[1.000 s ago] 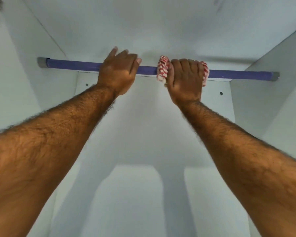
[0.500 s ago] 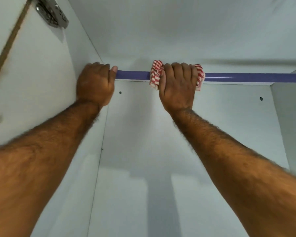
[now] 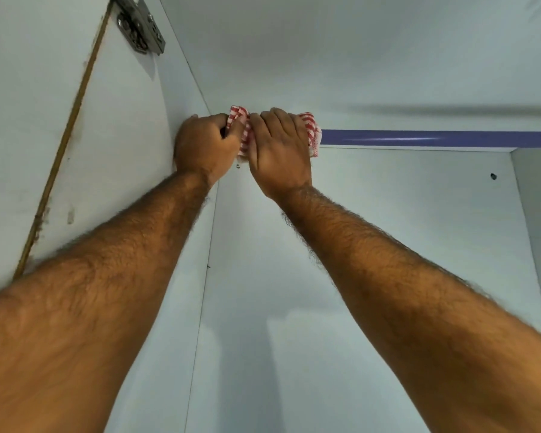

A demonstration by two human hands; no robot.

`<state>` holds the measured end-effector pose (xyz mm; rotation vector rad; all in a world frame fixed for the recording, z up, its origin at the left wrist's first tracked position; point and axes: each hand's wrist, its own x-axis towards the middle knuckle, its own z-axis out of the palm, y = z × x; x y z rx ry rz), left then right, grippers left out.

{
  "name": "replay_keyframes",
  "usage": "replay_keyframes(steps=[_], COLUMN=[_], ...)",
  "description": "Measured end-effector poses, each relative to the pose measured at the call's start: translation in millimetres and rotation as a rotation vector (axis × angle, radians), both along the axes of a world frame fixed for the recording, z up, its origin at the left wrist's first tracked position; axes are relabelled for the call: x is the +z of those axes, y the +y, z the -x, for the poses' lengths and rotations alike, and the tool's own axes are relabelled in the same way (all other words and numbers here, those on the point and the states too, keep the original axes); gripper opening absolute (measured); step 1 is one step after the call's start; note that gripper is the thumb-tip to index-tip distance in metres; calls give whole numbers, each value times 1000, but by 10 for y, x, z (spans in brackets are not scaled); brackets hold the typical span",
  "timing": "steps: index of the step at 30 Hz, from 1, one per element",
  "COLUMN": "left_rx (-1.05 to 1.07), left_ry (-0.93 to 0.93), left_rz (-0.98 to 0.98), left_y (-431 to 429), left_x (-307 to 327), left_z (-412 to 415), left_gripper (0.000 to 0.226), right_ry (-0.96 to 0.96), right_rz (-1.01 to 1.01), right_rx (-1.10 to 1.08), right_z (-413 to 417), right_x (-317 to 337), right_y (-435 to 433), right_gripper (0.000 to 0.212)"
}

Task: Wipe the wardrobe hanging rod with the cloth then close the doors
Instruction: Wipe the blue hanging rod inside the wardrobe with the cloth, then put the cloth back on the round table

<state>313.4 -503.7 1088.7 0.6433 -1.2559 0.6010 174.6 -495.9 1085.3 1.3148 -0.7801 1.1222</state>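
A purple hanging rod runs across the top of the white wardrobe, bare from the cloth to the right wall. A red-and-white striped cloth is wrapped around the rod near its left end. My right hand is closed over the cloth and the rod. My left hand grips the rod at the left side wall, its fingers touching the cloth's left edge. The rod's left end is hidden behind both hands.
The white left side wall carries a metal hinge at the top, with the brown edge of the open door beside it. The back panel has a small hole. The right wall is at the frame edge.
Both hands have slid left along the rod. My right hand carried the cloth up to the left wall, and it is now against my left hand.
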Motion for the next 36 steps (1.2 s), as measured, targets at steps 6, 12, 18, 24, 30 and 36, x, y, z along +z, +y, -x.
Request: replay_keyframes(steps=[6, 12, 18, 24, 30, 36], left_rx=[-348, -636, -738, -943, -1084, -1102], left_ry=[121, 205, 182, 205, 202, 100], left_rz=[-60, -129, -419, -769, -1193, -1582], left_y=[224, 350, 564, 991, 1452, 2163], left_x=[-151, -580, -1348, -2748, -4502, -6260], left_z=[52, 260, 645, 1238, 1823, 2398], left_gripper=[38, 36, 38, 37, 36, 34], right_ry=[61, -474, -816, -1081, -1423, -1855], right_rz=[-219, -256, -948, -1008, -1079, -1131], right_rx=[165, 564, 1108, 1045, 849, 572], right_z=[205, 540, 1097, 1754, 2415, 2848], right_x=[-42, -404, -1084, -2416, -4280, -6139], right_y=[404, 788, 1081, 1464, 1965, 2786], right_gripper=[47, 49, 37, 32, 26, 19])
